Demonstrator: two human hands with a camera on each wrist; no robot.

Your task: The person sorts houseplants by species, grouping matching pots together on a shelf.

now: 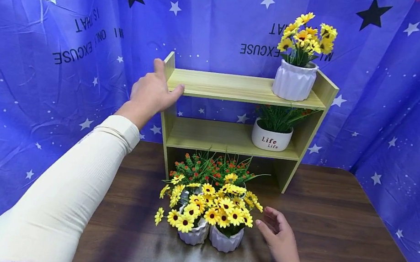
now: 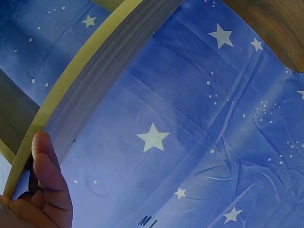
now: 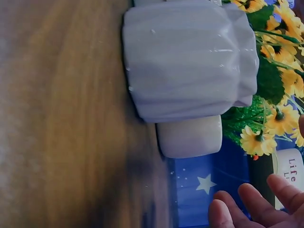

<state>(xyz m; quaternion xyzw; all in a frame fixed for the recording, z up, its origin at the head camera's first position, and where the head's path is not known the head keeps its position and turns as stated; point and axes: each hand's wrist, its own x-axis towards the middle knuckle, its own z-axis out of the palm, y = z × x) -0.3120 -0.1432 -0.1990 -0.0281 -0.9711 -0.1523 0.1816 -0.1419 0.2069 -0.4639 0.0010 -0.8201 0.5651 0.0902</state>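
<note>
My left hand (image 1: 154, 89) grips the upper left side panel of a light wooden shelf (image 1: 222, 82); in the left wrist view its fingers (image 2: 50, 178) curl round the panel's edge. Near the yellow flowers, my right hand (image 1: 279, 237) is held with loosely bent fingers and touches nothing. Two white ribbed pots of yellow flowers, a left pot (image 1: 195, 233) and a right pot (image 1: 226, 240), stand on the table before the shelf. Red-dotted green plants (image 1: 207, 170) stand behind them, their pots mostly hidden. In the right wrist view the nearest ribbed pot (image 3: 190, 61) appears large.
On the top shelf, at the right, stands a white ribbed pot (image 1: 294, 81) with yellow flowers. Below it, the middle shelf bears a white "Life" pot (image 1: 271, 136) with greenery. A blue star-patterned cloth (image 1: 218, 30) hangs behind the brown table (image 1: 341, 245).
</note>
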